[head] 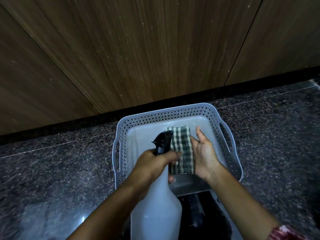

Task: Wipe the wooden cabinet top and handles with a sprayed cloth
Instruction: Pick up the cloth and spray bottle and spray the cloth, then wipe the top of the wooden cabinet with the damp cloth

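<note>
Grips spray bottle (156,213) neck in left hand (153,164). Carries checked cloth (182,148) on flat, wide right hand (205,154), at 3 o'clock from the bottle, over grey basket (166,112); wooden cabinet (138,49) at 12 o'clock.

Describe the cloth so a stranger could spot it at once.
Below the wooden cabinet doors, a grey perforated basket sits on the speckled floor. Over it, the right hand carries the cloth. It is the only checked fabric, dark green and cream.

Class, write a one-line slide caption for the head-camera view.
Left hand grips the spray bottle beside the checked cloth resting on the right hand, over a grey basket.
</note>
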Demonstrator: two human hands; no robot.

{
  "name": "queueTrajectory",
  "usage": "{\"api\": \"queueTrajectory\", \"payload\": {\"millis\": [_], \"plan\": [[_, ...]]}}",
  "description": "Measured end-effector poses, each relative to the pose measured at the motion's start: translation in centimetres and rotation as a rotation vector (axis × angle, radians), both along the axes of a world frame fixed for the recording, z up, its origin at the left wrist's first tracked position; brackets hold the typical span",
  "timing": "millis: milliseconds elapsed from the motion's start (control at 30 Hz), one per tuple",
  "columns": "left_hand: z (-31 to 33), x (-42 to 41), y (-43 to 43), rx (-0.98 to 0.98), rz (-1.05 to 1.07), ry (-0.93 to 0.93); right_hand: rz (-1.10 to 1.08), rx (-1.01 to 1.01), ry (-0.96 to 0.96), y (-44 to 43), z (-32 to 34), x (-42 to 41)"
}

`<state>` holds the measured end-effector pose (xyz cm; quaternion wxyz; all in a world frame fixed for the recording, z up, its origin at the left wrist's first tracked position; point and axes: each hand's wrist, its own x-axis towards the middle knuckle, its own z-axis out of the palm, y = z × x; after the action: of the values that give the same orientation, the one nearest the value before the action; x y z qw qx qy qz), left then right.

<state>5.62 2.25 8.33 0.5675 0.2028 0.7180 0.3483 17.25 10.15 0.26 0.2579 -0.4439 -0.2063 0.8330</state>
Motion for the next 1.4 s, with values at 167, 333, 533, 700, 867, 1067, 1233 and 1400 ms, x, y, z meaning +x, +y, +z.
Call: {"api": "queueTrajectory", "payload": {"millis": [167,333,533,700,867,1067,1233,1400], "plan": [[-0.3,0.0,-0.3,-0.006,0.005,0.043,0.005,0.004,0.006,0.0,0.1,-0.2],[-0.5,0.2,-0.2,0.007,0.002,-0.022,0.0,0.009,-0.032,-0.1,0.0,-0.1],[-0.3,0.0,-0.3,0.028,-0.004,0.061,-0.014,-0.005,-0.03,-0.1,0.5,0.0],[1.6,-1.3,0.4,0.427,0.004,0.155,-0.089,-0.027,0.009,0.1,0.6,1.3],[-1.2,-3.2,1.1,0.716,-0.07,0.497,-0.169,-0.049,0.043,0.3,0.5,3.0],[-5.5,-3.4,1.9,0.704,0.024,0.505,-0.177,-0.07,0.039,0.0,0.3,3.7],[-7.1,-3.9,1.7,0.713,0.06,0.497,-0.184,-0.1,0.054,-0.1,0.4,4.0],[-8.0,-4.8,0.7,0.525,-0.014,0.492,-0.208,-0.154,0.186,-0.9,2.1,4.0]]}}
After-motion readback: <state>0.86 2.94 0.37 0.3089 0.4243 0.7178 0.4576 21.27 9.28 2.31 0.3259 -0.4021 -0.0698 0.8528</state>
